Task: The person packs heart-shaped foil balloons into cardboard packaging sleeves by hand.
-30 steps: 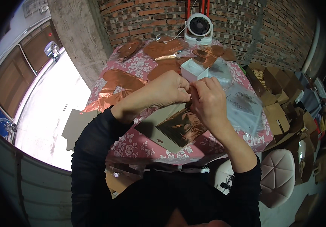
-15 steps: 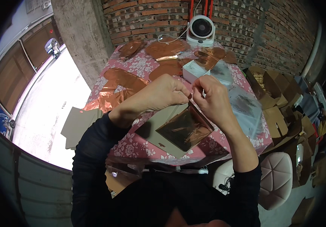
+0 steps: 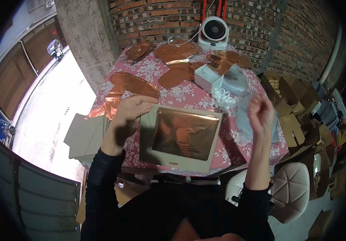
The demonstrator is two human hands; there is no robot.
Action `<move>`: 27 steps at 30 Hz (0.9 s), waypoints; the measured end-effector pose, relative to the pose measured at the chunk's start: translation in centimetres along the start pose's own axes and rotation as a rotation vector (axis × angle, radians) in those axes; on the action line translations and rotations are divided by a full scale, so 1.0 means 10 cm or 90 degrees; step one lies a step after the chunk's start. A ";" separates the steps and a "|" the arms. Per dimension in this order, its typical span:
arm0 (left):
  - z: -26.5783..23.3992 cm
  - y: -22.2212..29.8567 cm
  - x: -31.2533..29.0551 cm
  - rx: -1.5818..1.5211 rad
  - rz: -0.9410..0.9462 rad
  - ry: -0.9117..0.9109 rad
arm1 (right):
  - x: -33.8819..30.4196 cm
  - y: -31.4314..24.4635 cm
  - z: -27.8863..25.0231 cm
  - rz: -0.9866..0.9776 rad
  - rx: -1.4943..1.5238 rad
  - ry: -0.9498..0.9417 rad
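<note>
**Card and Packet at Near Edge of Table**

The card [image 3: 189,164] is at the near edge of the table [image 3: 232,154], between the two hands. The packet [image 3: 187,134] (copper-coloured, glossy) lies against the card, leaving a strip of card visible along its left and near sides.

Left hand [image 3: 132,113]: partly bent, fingers at the card's far left corner. The thumb's position is hidden; whether the corner is pinched cannot be told.

Right hand [image 3: 261,112]: loosely curled, well apart from the card, above the clear bags [image 3: 270,127]. Whether the fingers enclose anything cannot be told.

Beyond the card, white loops [image 3: 223,97] lie just beside the near right side of the white box [image 3: 208,82]. Copper sheets [image 3: 177,52] cover far and left areas. The fan [image 3: 214,31] stands at the far edge.
</note>
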State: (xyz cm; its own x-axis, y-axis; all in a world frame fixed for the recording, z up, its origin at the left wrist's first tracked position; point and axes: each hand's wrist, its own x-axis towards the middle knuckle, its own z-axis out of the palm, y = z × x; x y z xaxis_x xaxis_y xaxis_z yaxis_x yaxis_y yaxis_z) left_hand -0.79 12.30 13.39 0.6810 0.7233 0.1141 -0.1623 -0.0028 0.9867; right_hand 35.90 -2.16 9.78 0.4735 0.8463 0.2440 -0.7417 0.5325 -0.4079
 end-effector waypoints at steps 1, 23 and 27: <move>0.01 -0.01 -0.05 -0.062 0.008 0.010 | 0.00 -0.21 -0.37 0.000 0.122 -0.102; -0.27 -0.63 -0.41 0.012 -0.050 -0.102 | -0.84 0.92 0.09 0.390 -0.379 -0.103; -0.38 -0.80 -0.40 0.013 0.048 -0.118 | -0.77 0.89 -0.04 0.389 -0.397 -0.248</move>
State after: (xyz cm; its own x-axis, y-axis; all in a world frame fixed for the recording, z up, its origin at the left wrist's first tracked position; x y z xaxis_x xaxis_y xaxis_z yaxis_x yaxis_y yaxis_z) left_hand -4.87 12.05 4.57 0.7873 0.5812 0.2058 -0.2050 -0.0680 0.9764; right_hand 25.77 -3.95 3.93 -0.1867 0.9804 0.0629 -0.3680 -0.0104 -0.9298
